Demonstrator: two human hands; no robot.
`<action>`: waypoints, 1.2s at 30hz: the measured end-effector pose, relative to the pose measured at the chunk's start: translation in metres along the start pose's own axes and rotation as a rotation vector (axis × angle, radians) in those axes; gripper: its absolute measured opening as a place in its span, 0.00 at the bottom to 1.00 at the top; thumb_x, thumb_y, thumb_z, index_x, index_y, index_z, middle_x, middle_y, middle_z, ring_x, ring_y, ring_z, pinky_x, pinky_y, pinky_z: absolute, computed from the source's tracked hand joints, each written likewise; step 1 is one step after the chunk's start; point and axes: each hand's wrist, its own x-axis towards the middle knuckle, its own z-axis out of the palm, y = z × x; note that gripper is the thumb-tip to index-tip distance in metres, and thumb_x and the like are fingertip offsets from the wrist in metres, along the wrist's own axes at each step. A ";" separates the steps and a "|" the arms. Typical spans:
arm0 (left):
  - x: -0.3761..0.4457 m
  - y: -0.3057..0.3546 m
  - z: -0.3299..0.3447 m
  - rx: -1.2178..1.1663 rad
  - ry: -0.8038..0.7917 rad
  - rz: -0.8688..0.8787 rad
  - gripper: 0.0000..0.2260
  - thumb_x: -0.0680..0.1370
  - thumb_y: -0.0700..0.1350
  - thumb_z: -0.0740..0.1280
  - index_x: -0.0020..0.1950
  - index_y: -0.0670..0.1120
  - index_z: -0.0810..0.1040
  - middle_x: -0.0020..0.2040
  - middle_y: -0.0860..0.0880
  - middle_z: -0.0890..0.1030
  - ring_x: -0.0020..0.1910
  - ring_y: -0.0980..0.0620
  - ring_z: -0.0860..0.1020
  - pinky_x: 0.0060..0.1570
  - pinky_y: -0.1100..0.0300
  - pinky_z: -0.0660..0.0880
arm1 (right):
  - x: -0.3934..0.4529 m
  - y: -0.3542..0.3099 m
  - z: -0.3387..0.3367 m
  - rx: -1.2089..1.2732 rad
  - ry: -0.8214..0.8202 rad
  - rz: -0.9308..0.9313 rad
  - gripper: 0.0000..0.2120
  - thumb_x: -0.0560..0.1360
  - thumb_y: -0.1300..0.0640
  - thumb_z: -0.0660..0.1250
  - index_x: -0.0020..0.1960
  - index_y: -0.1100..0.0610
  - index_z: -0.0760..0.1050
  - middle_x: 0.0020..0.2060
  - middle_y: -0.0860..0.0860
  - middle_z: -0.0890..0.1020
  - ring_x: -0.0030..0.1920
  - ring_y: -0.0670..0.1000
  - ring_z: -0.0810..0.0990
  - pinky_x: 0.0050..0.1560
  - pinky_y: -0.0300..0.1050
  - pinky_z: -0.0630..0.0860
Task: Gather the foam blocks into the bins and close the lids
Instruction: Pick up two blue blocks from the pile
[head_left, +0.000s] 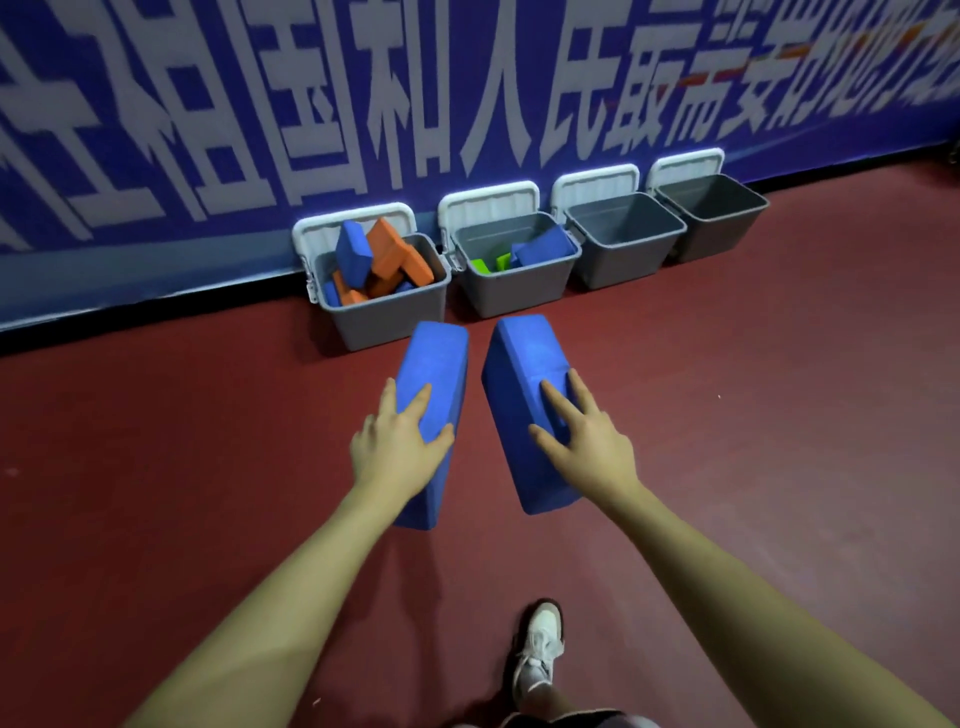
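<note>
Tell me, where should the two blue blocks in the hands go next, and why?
Probably forward and down into the second bin. The left hand and right hand each hold a blue foam block just short of the row. The first bin is heaped above its rim, while the second holds only a few blocks, and its lid stands open.

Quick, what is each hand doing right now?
Left hand: holds a blue foam block.
Right hand: holds another blue foam block.
</note>
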 end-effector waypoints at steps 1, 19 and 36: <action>0.021 0.015 0.001 0.000 0.003 -0.004 0.27 0.77 0.60 0.62 0.76 0.58 0.61 0.78 0.46 0.53 0.67 0.39 0.69 0.61 0.51 0.68 | 0.024 0.009 -0.007 -0.008 -0.006 -0.007 0.28 0.78 0.40 0.59 0.76 0.39 0.56 0.78 0.44 0.51 0.66 0.57 0.69 0.50 0.50 0.74; 0.365 0.152 0.025 -0.006 0.053 0.028 0.27 0.77 0.60 0.61 0.76 0.58 0.60 0.79 0.47 0.52 0.65 0.39 0.70 0.60 0.52 0.69 | 0.384 0.080 -0.045 0.001 -0.001 -0.038 0.27 0.77 0.40 0.61 0.74 0.39 0.60 0.78 0.42 0.52 0.66 0.56 0.70 0.50 0.49 0.72; 0.703 0.168 0.027 0.019 -0.055 0.065 0.27 0.78 0.60 0.59 0.77 0.59 0.58 0.79 0.48 0.51 0.66 0.41 0.70 0.59 0.54 0.69 | 0.705 0.066 -0.033 -0.039 -0.023 0.022 0.26 0.76 0.38 0.62 0.72 0.36 0.62 0.77 0.40 0.54 0.67 0.52 0.70 0.49 0.48 0.75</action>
